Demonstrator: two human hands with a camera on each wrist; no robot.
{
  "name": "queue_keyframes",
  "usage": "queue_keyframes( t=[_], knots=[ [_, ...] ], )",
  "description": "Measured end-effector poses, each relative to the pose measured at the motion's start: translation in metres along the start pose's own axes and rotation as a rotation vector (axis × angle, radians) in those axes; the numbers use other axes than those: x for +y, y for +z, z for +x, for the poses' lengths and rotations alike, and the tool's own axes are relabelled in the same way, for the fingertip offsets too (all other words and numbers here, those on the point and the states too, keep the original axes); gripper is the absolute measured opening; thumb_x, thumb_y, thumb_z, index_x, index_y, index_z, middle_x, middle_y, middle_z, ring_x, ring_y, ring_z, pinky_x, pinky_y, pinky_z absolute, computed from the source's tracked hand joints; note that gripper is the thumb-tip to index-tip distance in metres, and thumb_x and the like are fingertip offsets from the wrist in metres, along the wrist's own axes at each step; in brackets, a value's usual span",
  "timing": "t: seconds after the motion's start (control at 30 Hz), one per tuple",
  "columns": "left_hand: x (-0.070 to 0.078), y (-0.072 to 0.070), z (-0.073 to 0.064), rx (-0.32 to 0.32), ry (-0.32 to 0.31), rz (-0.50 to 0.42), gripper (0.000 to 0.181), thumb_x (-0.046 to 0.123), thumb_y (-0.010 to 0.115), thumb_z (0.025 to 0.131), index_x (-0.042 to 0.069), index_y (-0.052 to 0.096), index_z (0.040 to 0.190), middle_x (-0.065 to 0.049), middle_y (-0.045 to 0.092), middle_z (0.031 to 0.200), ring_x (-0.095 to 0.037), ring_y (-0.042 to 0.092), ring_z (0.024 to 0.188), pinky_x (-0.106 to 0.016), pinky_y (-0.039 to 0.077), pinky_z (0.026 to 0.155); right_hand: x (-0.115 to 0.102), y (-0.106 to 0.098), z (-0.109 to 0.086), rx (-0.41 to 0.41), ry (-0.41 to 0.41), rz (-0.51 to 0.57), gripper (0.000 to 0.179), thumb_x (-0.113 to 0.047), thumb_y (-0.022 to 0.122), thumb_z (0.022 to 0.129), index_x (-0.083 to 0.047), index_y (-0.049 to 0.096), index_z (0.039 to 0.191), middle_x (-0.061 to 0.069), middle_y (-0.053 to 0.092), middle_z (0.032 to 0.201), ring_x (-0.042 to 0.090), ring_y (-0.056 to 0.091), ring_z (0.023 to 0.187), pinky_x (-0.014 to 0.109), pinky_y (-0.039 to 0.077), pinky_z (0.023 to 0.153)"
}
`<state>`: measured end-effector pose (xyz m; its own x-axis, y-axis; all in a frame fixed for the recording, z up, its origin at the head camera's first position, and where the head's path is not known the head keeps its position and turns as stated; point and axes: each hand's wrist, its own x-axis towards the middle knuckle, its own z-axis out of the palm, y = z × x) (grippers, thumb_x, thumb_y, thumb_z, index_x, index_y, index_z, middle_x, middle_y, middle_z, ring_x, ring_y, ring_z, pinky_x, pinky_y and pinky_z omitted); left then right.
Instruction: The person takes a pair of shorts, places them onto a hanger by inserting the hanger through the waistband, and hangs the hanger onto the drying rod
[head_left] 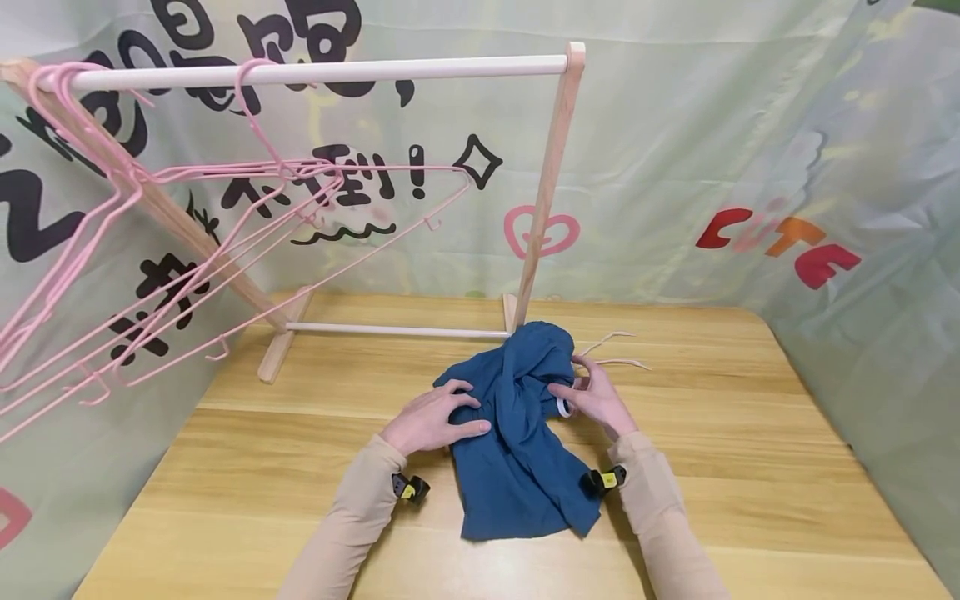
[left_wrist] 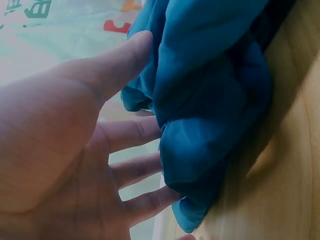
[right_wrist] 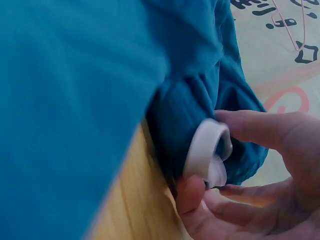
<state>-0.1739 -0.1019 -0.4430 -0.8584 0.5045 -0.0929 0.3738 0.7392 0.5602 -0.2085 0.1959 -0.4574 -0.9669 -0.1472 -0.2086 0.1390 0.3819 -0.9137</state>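
Wearing beige sleeves [head_left: 341, 517] with a black device [head_left: 408, 490] at each wrist, a person has both hands on a blue cloth [head_left: 525, 492] that lies rumpled and twisted in the middle of a wooden table [head_left: 712, 467]. The left hand [head_left: 435, 419] rests on its left side, fingers spread and thumb straight. The right hand [head_left: 600, 404], at its right side, pinches a white looped band [right_wrist: 200, 150] between thumb and fingers. Pale cords [head_left: 615, 361] trail beyond that hand. Just past the cloth stands a wooden rack [head_left: 551, 167] with white bars [head_left: 450, 68]; pink hangers [head_left: 405, 167] hang at its left. Behind, a pale green backdrop [head_left: 660, 125] carries black writing [head_left: 417, 162] and the word CUTE [head_left: 814, 265]
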Motion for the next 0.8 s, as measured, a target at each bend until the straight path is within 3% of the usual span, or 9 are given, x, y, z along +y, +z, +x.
queue_keyframes(
  t=[0.07, 0.13, 0.17, 0.3, 0.4, 0.57, 0.67, 0.8],
  knots=[
    [-0.001, 0.001, 0.0, -0.005, 0.001, -0.016, 0.05, 0.051, 0.062, 0.096, 0.014, 0.068, 0.128, -0.008, 0.049, 0.151, -0.035, 0.05, 0.138, -0.055, 0.044, 0.109, 0.0, 0.0, 0.0, -0.022, 0.012, 0.005, 0.082, -0.015, 0.069, 0.092, 0.005, 0.021, 0.156, -0.002, 0.058, 0.07, 0.009, 0.052, 0.052, 0.027, 0.047, 0.056],
    [-0.002, 0.001, 0.001, -0.011, 0.007, -0.038, 0.048, 0.049, 0.062, 0.097, 0.014, 0.068, 0.129, -0.009, 0.048, 0.151, -0.035, 0.049, 0.139, -0.054, 0.044, 0.109, 0.001, 0.0, 0.001, -0.019, -0.008, 0.002, 0.078, -0.011, 0.067, 0.092, 0.009, 0.024, 0.153, 0.007, 0.066, 0.077, 0.006, 0.055, 0.06, 0.024, 0.047, 0.059],
    [-0.002, 0.001, 0.001, -0.013, 0.01, -0.047, 0.047, 0.048, 0.061, 0.097, 0.013, 0.067, 0.129, -0.009, 0.048, 0.151, -0.035, 0.049, 0.139, -0.054, 0.044, 0.11, 0.002, 0.0, 0.002, 0.003, -0.018, 0.007, 0.074, -0.009, 0.066, 0.091, 0.009, 0.029, 0.151, 0.011, 0.068, 0.083, 0.004, 0.056, 0.064, 0.022, 0.047, 0.061],
    [-0.004, 0.0, 0.002, -0.007, 0.03, -0.082, 0.044, 0.045, 0.059, 0.1, 0.013, 0.066, 0.129, -0.011, 0.049, 0.15, -0.035, 0.049, 0.139, -0.053, 0.043, 0.111, 0.002, 0.002, 0.004, 0.171, -0.116, 0.087, 0.047, 0.005, 0.06, 0.087, 0.01, 0.048, 0.132, 0.007, 0.068, 0.093, 0.0, 0.057, 0.079, 0.017, 0.046, 0.07],
    [-0.005, -0.001, 0.002, 0.012, 0.038, -0.088, 0.042, 0.043, 0.058, 0.101, 0.013, 0.066, 0.129, -0.011, 0.051, 0.148, -0.036, 0.05, 0.137, -0.053, 0.042, 0.111, -0.001, 0.004, 0.002, 0.265, -0.186, 0.179, 0.036, 0.012, 0.054, 0.085, 0.007, 0.052, 0.121, -0.008, 0.058, 0.081, 0.001, 0.055, 0.07, 0.017, 0.044, 0.063],
    [-0.005, -0.003, 0.002, 0.073, 0.055, -0.081, 0.04, 0.041, 0.058, 0.101, 0.014, 0.065, 0.131, -0.01, 0.054, 0.145, -0.035, 0.051, 0.137, -0.053, 0.04, 0.114, -0.008, 0.006, -0.001, 0.379, -0.292, 0.325, 0.034, 0.019, 0.048, 0.086, -0.003, 0.053, 0.113, -0.009, 0.057, 0.082, 0.004, 0.055, 0.058, 0.02, 0.048, 0.052],
    [-0.003, -0.005, 0.002, 0.123, 0.057, -0.094, 0.042, 0.04, 0.058, 0.101, 0.015, 0.063, 0.134, -0.009, 0.055, 0.146, -0.034, 0.05, 0.138, -0.053, 0.038, 0.115, -0.016, 0.006, -0.003, 0.536, -0.384, 0.431, 0.04, 0.022, 0.045, 0.083, -0.012, 0.054, 0.102, -0.007, 0.055, 0.077, 0.005, 0.053, 0.053, 0.02, 0.047, 0.046],
    [-0.001, -0.008, 0.001, 0.173, 0.049, -0.11, 0.044, 0.042, 0.057, 0.102, 0.017, 0.06, 0.138, -0.008, 0.052, 0.149, -0.034, 0.048, 0.141, -0.054, 0.036, 0.117, -0.025, 0.001, -0.005, 0.838, -0.526, 0.483, 0.044, 0.022, 0.042, 0.079, -0.019, 0.052, 0.09, -0.009, 0.049, 0.073, 0.001, 0.046, 0.055, 0.016, 0.037, 0.048]
  ],
)
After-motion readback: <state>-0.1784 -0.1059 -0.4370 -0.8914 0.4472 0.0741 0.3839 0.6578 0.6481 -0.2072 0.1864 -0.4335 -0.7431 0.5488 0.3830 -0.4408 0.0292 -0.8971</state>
